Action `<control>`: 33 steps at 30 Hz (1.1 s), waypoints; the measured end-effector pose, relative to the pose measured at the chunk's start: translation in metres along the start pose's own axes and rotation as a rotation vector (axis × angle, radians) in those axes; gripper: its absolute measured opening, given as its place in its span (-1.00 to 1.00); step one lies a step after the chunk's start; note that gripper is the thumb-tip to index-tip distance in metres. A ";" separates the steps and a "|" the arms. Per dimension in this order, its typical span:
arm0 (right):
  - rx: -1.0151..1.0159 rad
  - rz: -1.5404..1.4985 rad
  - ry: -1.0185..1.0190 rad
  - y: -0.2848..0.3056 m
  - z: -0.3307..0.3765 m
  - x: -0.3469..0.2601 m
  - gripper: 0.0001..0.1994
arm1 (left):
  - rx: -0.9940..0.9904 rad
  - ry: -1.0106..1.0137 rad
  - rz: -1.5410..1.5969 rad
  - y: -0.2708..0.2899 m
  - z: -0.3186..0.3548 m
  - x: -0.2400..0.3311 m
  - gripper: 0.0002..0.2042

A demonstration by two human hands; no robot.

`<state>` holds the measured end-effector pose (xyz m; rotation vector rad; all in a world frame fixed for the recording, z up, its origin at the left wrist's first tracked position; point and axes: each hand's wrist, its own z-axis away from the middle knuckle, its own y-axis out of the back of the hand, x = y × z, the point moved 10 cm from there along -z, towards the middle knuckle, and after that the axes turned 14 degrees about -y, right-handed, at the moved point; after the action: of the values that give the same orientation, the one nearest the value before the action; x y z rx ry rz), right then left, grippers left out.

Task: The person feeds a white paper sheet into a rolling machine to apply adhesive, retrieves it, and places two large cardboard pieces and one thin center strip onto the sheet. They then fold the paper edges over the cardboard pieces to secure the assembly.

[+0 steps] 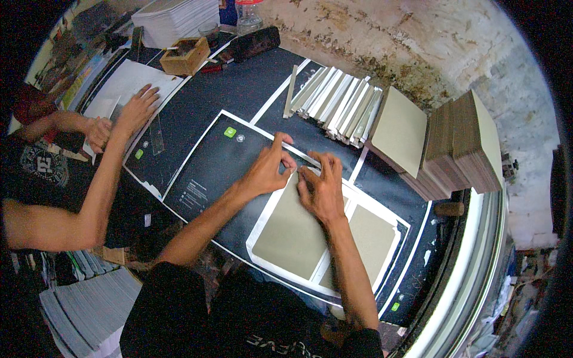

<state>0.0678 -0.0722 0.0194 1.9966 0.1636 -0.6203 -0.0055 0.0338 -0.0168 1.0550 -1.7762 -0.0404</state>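
A cover sheet with white edges point(260, 230) lies on the dark table in front of me. Two grey-beige boards rest on it side by side, a left board point(285, 235) and a right board point(371, 238), with a narrow strip between them. My left hand point(268, 169) is at the far left corner of the left board, its fingers curled and closed. Just beside it, my right hand point(324, 190) bends over the same far edge with thumb and fingers drawn in. What is between the fingertips of either hand is too small to make out.
Beyond my hands lie a row of narrow board strips point(343, 104) and tall stacks of cut boards point(399, 122). At far left, another person's hand point(138, 110) presses on a white sheet point(128, 83). A wooden box point(184, 56) and dark case point(255, 43) stand behind.
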 end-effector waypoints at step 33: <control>-0.410 -0.091 -0.044 -0.024 -0.022 0.009 -0.79 | 0.071 0.132 0.038 0.000 0.017 -0.005 -0.23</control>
<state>0.0745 -0.0423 0.0041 1.5855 0.3291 -0.6311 -0.0180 0.0301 -0.0281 1.0498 -1.6882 0.1140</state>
